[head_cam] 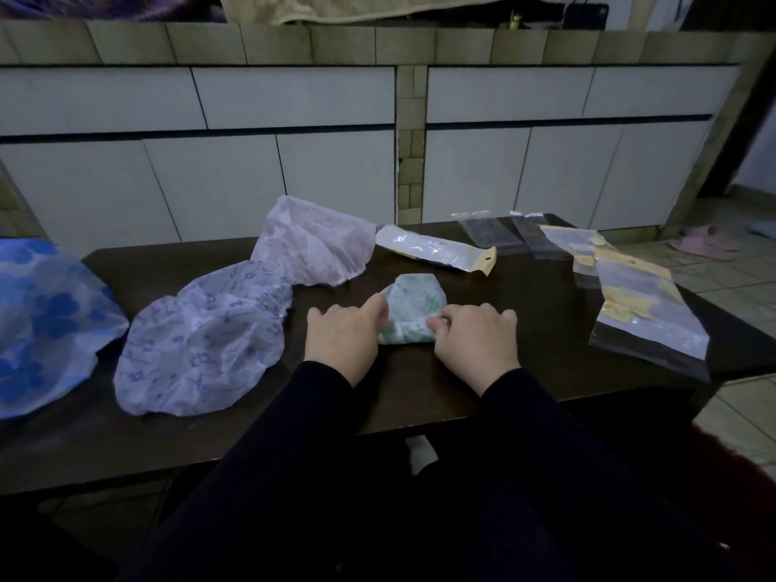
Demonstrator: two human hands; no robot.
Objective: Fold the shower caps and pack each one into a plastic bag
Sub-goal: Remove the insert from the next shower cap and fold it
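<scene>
A small green-patterned shower cap (413,302), folded into a compact wad, lies on the dark table (546,312) in front of me. My left hand (344,336) grips its left edge and my right hand (474,338) pinches its right edge, fingers curled. A purple-patterned cap (201,342) lies spread out to the left, a pink one (315,241) behind it, and a blue one (46,321) at the far left. A packed bag with a yellow header (436,249) lies behind the green cap. Several flat plastic bags (642,304) lie at the right.
Two more clear bags (487,231) lie at the table's far right edge. White cabinet doors (294,161) under a tiled counter stand behind the table. Tiled floor with pink slippers (705,243) shows at the right. My dark sleeves cross the table's near edge.
</scene>
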